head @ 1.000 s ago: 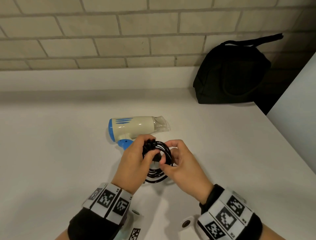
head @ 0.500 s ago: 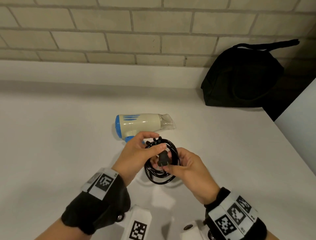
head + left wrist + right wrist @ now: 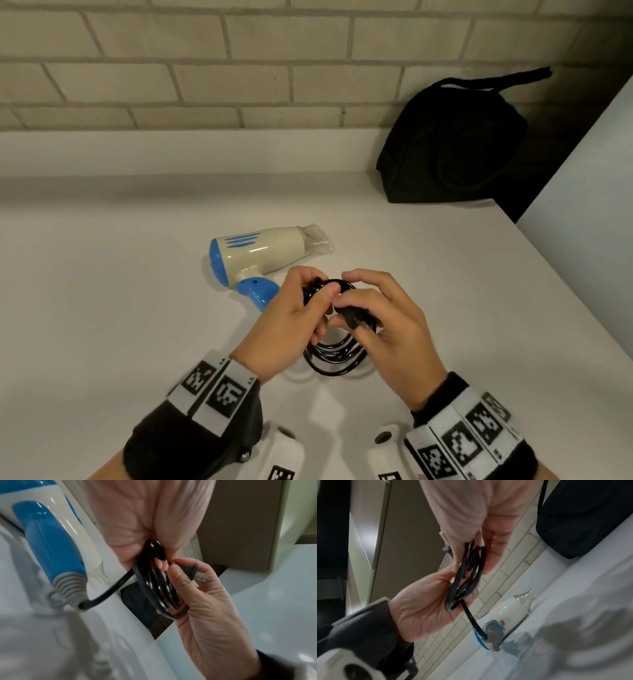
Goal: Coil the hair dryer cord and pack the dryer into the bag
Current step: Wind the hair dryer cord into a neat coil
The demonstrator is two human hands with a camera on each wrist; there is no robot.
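Note:
The cream and blue hair dryer (image 3: 263,253) lies on the white counter, nozzle to the right. Its black cord is wound into a coil (image 3: 334,359) held upright just in front of the blue handle (image 3: 257,291). My left hand (image 3: 317,294) pinches the coil's top between thumb and fingers. My right hand (image 3: 356,308) grips the coil's right side and holds the black plug (image 3: 352,317) against the loops. In the left wrist view the plug's prongs (image 3: 202,578) stick out past my right thumb. The black bag (image 3: 452,147) stands at the back right, against the wall.
A brick wall (image 3: 205,68) with a white ledge runs behind the counter. The counter's right edge (image 3: 548,274) runs diagonally, with a pale panel beyond it. A short stretch of cord (image 3: 106,593) runs from the dryer's grey strain relief to the coil.
My right hand has swung from under the coil to over its right side, carrying the plug with it. My left hand keeps its pinch on the coil's top. The dryer has not moved.

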